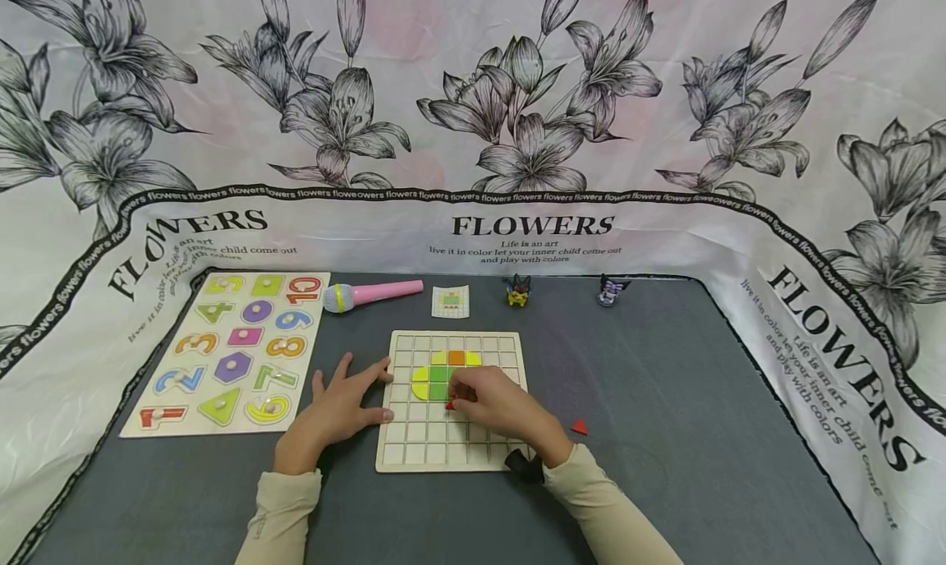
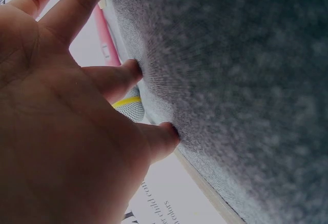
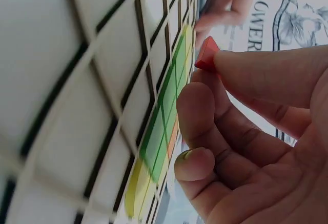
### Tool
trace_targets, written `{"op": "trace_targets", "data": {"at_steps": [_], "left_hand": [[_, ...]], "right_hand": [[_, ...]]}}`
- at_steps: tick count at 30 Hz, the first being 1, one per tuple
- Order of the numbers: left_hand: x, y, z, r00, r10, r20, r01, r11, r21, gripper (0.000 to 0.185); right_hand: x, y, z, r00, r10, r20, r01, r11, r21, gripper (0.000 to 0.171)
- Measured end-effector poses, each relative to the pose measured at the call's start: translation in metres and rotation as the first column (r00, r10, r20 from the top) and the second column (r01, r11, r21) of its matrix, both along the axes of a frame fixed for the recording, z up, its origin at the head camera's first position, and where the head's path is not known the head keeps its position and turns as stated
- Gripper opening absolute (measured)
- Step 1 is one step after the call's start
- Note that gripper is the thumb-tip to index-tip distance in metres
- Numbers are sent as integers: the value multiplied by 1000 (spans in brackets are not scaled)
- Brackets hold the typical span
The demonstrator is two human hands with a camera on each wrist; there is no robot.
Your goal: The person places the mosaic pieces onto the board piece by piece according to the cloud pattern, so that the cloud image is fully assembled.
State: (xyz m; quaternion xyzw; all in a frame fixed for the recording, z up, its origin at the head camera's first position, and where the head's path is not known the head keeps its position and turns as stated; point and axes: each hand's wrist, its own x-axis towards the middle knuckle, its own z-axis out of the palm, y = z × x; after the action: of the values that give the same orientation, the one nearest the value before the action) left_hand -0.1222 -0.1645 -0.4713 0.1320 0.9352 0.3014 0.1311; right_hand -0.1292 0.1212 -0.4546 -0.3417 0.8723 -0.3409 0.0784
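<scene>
A light wooden grid board (image 1: 414,454) lies on the dark cloth. Green square tiles (image 1: 438,382), yellow rounded tiles (image 1: 420,383) and an orange tile (image 1: 456,357) sit in its upper middle cells. My right hand (image 1: 495,401) is over the board and pinches a small red triangular tile (image 3: 207,53) between thumb and finger, just below the green tiles. Spread fingers of my left hand (image 1: 336,413) rest at the board's left edge; in the left wrist view its fingertips touch the grey cloth. Another red triangle (image 1: 580,426) lies on the cloth right of the board.
A number-and-shape puzzle board (image 1: 244,335) lies at the left. Along the back are a pink toy microphone (image 1: 377,292), a small pattern card (image 1: 450,301) and two little figurines (image 1: 518,291). A dark object (image 1: 525,466) sits by my right wrist. Flower-printed fabric (image 1: 525,228) borders the table.
</scene>
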Motion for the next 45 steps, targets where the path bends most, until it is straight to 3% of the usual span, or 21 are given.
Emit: {"op": "trace_targets", "data": {"at_steps": [12,17,22,34,40,45], "left_hand": [[2,-1,0,1000,10,5,-10,1000,4,74],[3,-2,0,1000,9,-4,-9,1000,0,74],[3,-2,-2,1000,5,2,-5,1000,3,75],[2,-2,-2,1000,8,5,-8,1000,4,75],[1,-2,0,1000,6,8,-6,1000,-1,76],[1,-2,0,1000,-2,4,2,1000,-3,76]], "right_hand": [[3,-27,-5,997,53,-47,-50,997,59,13],[3,-34,-6,992,63,-108,-50,992,114,16],[6,-37,-6,994,42,-101,-26,988,149,17],[5,-35,-9,993,77,-90,-72,996,62,17],[9,-31,-7,990,35,-134,-19,993,120,14],[11,-29,-5,994,38,-103,-24,990,136,19]]}}
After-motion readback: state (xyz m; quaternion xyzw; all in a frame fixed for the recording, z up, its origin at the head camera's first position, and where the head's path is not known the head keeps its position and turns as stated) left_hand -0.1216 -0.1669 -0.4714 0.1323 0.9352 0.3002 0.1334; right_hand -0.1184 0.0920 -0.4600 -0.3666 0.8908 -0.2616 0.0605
